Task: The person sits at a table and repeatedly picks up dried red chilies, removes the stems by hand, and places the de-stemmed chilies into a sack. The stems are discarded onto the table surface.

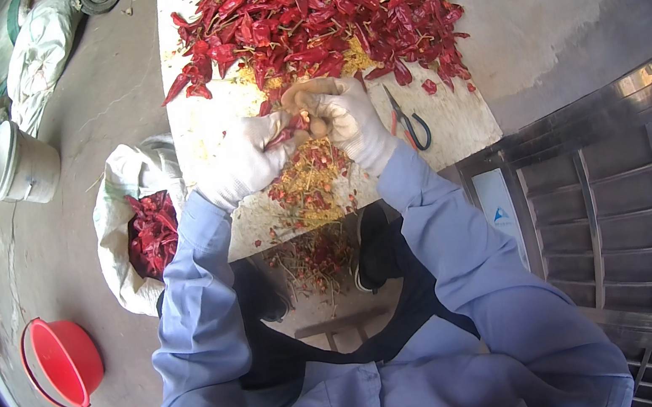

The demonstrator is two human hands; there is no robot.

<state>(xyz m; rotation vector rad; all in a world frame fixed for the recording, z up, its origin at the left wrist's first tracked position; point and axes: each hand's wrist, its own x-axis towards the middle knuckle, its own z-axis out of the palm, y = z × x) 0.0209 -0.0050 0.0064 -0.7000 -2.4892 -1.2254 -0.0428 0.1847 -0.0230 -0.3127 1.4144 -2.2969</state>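
Observation:
Both my hands wear white gloves with brown-stained fingertips and meet over the pale board (pixel 463 126). My left hand (pixel 250 152) is closed on a dried red chili (pixel 281 135). My right hand (pixel 343 122) is closed beside it, fingertips pinched at that chili's end. A big heap of dried red chilies (pixel 311 1) lies just beyond my hands. Yellow seeds (pixel 310 180) and red scraps spread on the board below them. Snips (pixel 417 129) with dark loop handles and orange grips lie to the right of my right hand.
An open white sack of chilies (pixel 151 231) stands left of the board. A red bucket (pixel 74 363), a white pail (pixel 26 166) and stuffed sacks (pixel 39 61) sit on the floor at left. A metal grid (pixel 618 217) is at right. Scraps and stems (pixel 309 257) lie between my feet.

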